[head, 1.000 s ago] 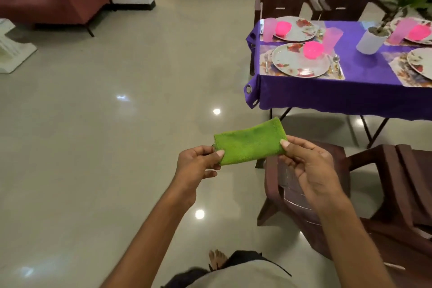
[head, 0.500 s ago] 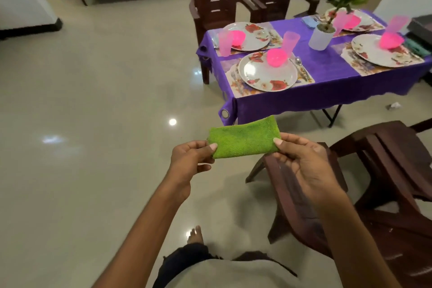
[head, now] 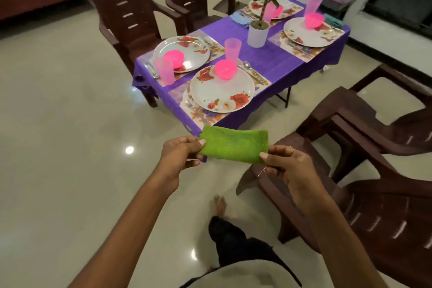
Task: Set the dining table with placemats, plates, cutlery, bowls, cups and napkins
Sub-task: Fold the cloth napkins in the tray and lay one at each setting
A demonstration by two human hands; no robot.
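Left hand (head: pixel 178 155) and right hand (head: pixel 288 167) each pinch one end of a folded green napkin (head: pixel 233 146), held level in the air short of the bench (head: pixel 275 63). Beyond it, on the purple-covered bench, the nearest floral plate (head: pixel 222 91) carries a pink bowl (head: pixel 225 69); a pink cup (head: pixel 232 50) stands just behind. Brown chairs (head: pixel 131 18) stand at the far side.

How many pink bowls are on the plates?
4: one on the nearest plate, one on the plate beside the near chairs, one on the far right plate, and one partly hidden behind the plant's cup.
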